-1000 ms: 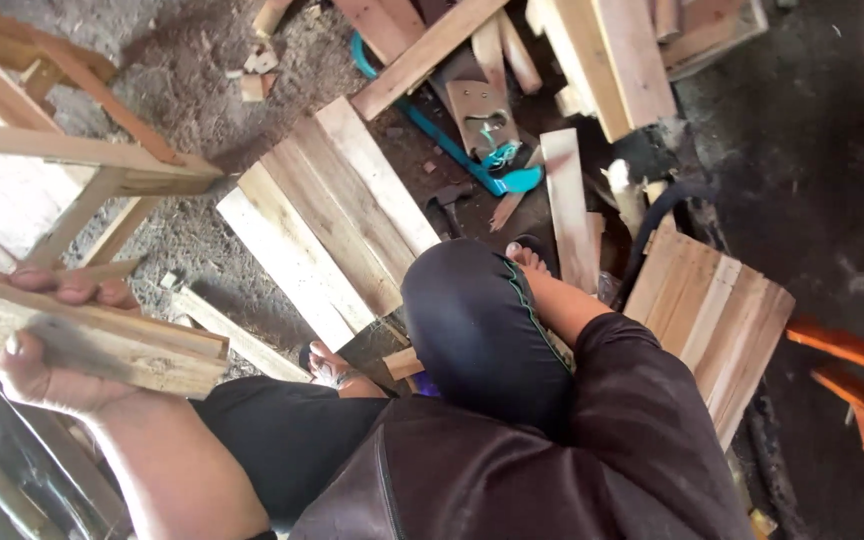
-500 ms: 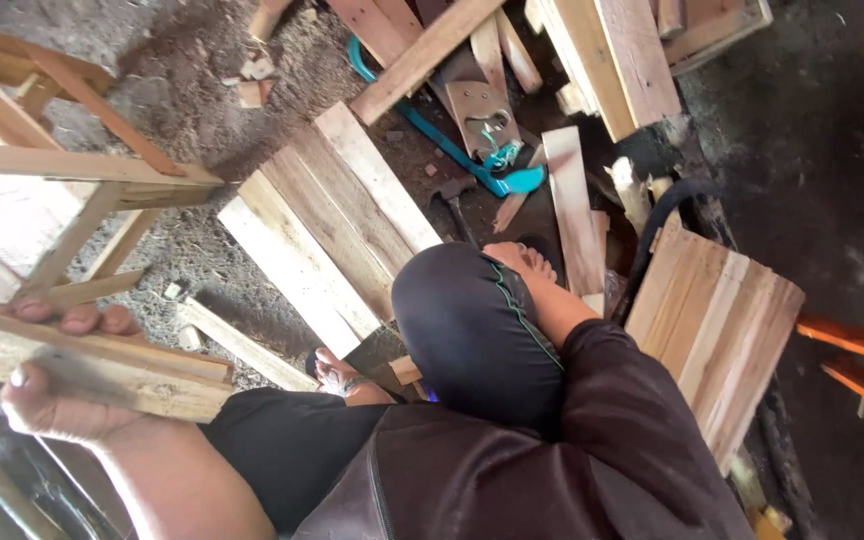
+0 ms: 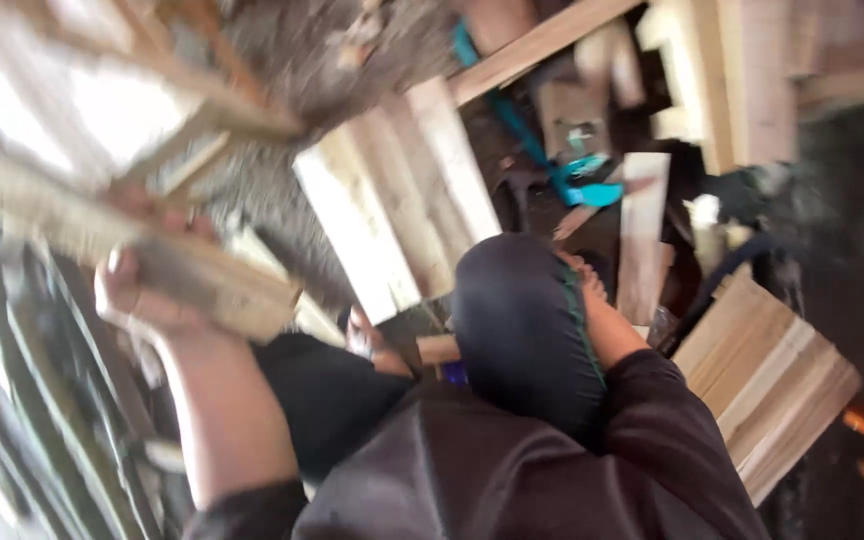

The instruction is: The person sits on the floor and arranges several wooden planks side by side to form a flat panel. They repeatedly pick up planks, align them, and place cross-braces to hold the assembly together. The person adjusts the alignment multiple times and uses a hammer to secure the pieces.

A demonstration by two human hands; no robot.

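Head view is showing the left hand (image 3: pixel 137 295) gripping a plank (image 3: pixel 122 255) at lower left, fingers wrapping over its top edge, forearm rising from below. I'd say keeping that grip firm and the plank level is what matters here. Right hand (image 3: pixel 592 310) is lying along the raised knee (image 3: pixel 522 330), holding nothing I can make out. Boards (image 3: pixel 397 195) are lying on the ground beyond.

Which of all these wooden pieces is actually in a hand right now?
The thick wooden plank at left, gripped by the left hand; the planked panels lie untouched on the ground.
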